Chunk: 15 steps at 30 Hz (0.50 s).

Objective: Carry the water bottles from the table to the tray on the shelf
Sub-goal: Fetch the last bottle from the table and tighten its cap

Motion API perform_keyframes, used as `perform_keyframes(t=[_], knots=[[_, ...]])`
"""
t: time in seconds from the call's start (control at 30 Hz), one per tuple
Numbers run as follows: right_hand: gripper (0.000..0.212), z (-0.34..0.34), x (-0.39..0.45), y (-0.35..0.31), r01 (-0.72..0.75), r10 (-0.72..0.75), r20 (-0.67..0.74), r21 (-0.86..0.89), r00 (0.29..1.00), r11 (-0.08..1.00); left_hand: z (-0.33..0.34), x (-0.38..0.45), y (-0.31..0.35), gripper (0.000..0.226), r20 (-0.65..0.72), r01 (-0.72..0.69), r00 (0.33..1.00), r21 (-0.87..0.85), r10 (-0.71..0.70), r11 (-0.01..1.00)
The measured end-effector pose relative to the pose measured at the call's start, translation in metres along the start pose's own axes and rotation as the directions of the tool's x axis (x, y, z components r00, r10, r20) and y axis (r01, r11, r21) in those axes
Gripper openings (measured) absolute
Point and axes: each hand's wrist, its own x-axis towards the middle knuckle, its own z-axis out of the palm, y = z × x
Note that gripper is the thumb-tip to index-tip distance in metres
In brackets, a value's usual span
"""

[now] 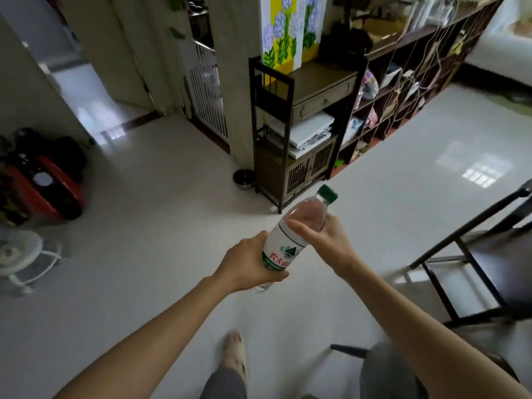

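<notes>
A clear water bottle (296, 228) with a green cap and a white, red and green label is held tilted in front of me, cap up and to the right. My left hand (249, 262) grips its lower part around the label. My right hand (325, 234) holds its upper part, thumb laid across the shoulder. Ahead stands a narrow dark shelf unit (290, 133) with a drawer and white items on a lower level. I cannot make out a tray or the table.
A long dark cubby shelf (408, 82) full of cables and items runs to the right. A metal bowl (244, 179) sits on the floor by the narrow unit. Dark chair frame (472, 254) at right, red and black items (40, 185) and a white fan (26, 254) at left.
</notes>
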Motion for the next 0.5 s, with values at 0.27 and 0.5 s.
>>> perform_keyframes(t=[0.27, 0.5], knots=[[0.007, -0.034, 0.194, 0.003, 0.000, 0.030, -0.347, 0.086, 0.937, 0.996, -0.060, 0.228, 0.008, 0.070, 0.225, -0.126, 0.961, -0.162, 0.161, 0.979], [0.022, -0.143, 0.295, 0.017, 0.015, 0.177, -0.587, 0.307, 0.790, 0.952, -0.062, 0.405, 0.093, 0.071, 0.455, -0.290, 0.834, -0.121, 0.313, 0.949]])
